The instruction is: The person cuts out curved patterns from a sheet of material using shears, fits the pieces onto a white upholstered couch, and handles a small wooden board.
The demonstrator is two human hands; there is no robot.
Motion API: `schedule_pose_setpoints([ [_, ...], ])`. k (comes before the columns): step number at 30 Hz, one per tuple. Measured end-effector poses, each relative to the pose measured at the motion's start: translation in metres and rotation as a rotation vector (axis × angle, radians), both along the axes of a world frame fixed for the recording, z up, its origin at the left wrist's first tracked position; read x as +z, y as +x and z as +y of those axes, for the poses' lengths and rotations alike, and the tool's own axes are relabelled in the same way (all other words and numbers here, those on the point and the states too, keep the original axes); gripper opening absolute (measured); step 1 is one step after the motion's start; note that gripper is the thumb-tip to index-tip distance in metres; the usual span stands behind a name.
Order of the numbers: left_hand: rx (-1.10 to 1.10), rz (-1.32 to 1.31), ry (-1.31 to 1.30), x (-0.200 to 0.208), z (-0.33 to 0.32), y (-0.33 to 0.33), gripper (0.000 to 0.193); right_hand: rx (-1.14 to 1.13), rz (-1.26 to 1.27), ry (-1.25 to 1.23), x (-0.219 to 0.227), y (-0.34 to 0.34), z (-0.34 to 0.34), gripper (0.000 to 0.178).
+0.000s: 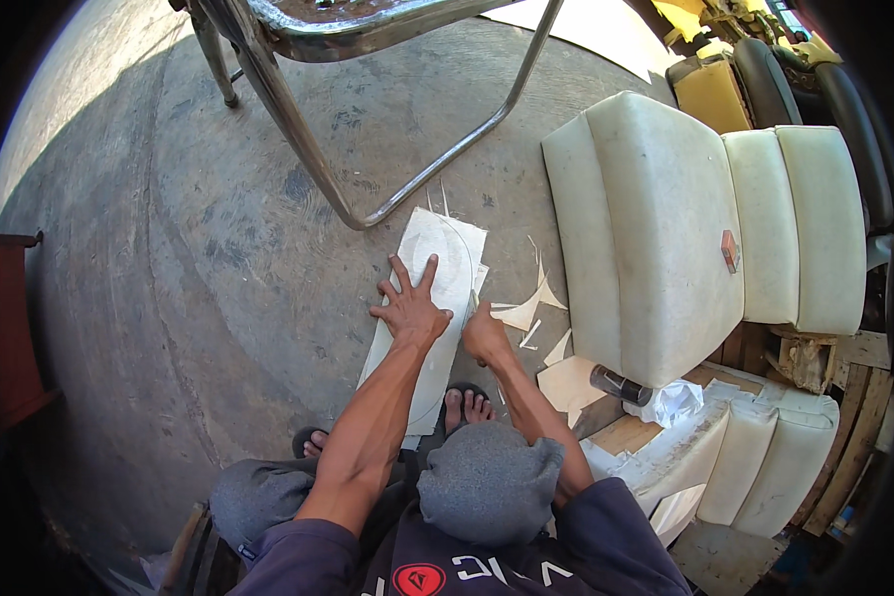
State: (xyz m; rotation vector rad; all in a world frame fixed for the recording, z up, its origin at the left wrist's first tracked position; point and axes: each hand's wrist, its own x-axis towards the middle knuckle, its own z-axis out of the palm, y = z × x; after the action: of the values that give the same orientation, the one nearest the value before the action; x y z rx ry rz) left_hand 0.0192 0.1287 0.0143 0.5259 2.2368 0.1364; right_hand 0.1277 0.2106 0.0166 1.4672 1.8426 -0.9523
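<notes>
A long whitish board (pixel 451 263), with a curved line running along its upper right side, lies on the floor in front of my feet. My left hand (pixel 412 308) presses flat on it, fingers spread. At the board's right edge, my right hand (pixel 485 336) is closed around a slim tool (pixel 475 298); only its thin tip shows, so its exact kind is hidden. Another pale sheet peeks out under the board. Pointed offcuts (pixel 526 308) are scattered just right of my right hand.
A chrome chair frame (pixel 318 169) stands beyond the board. To the right are cream padded seats (pixel 656 228), one bearing a small red box (pixel 730 251). A dark cylindrical can (pixel 621 384) lies beside a crumpled plastic bag (pixel 669 403). A reddish-brown object (pixel 8 328) stands at far left.
</notes>
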Motion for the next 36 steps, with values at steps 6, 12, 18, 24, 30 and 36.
schedule_pose_setpoints([
  [6, -0.017, 0.002, 0.024, 0.0, 0.001, 0.001, 0.109, -0.057, 0.029, 0.033, -0.007, 0.008, -0.005, 0.043],
  [12, -0.014, 0.004, 0.008, -0.005, -0.003, -0.001, 0.11, -0.089, -0.012, -0.007, 0.009, -0.006, -0.015, 0.044],
  [18, -0.021, 0.003, 0.006, -0.005, 0.0, 0.0, 0.11, -0.01, -0.049, 0.046, -0.01, 0.018, -0.023, 0.046],
  [24, -0.059, 0.005, -0.017, -0.003, 0.0, 0.001, 0.106, -0.051, -0.06, 0.04, -0.005, 0.017, -0.027, 0.046],
  [30, -0.016, -0.027, 0.001, 0.0, 0.005, -0.001, 0.109, -0.026, -0.089, 0.025, 0.004, 0.028, -0.04, 0.045],
  [36, -0.043, 0.107, 0.173, -0.007, 0.03, -0.031, 0.114, -0.125, 0.001, 0.014, 0.01, -0.023, 0.016, 0.044],
])
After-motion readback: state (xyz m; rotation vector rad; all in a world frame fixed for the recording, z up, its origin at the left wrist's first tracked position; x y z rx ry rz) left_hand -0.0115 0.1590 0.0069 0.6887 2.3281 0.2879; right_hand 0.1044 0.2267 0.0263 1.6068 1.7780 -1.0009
